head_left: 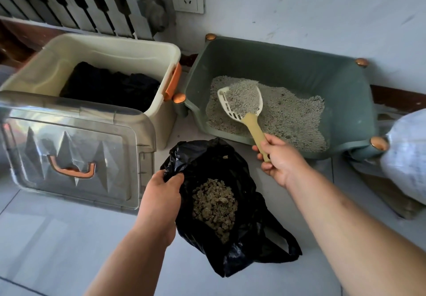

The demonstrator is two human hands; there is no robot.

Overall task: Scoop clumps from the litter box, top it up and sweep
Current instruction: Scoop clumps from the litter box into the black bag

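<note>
1. While scooping looks well under way, the left hand (161, 192) grips the rim of the crumpled black plastic bag (253, 238) on the floor. A brownish heap of clumps (214, 206) lies inside the bag.
2. The right hand (279, 159) is clamped round the handle of the pale yellow slotted plastic scoop (242, 102), which is heaped with grey litter inside the green plastic litter box (299, 70).
3. Litter there lies thin and uneven, so topping up seems undone; a white sack (405, 155) sits just right of the box.
4. No broom shows, so sweeping likely remains.
</note>
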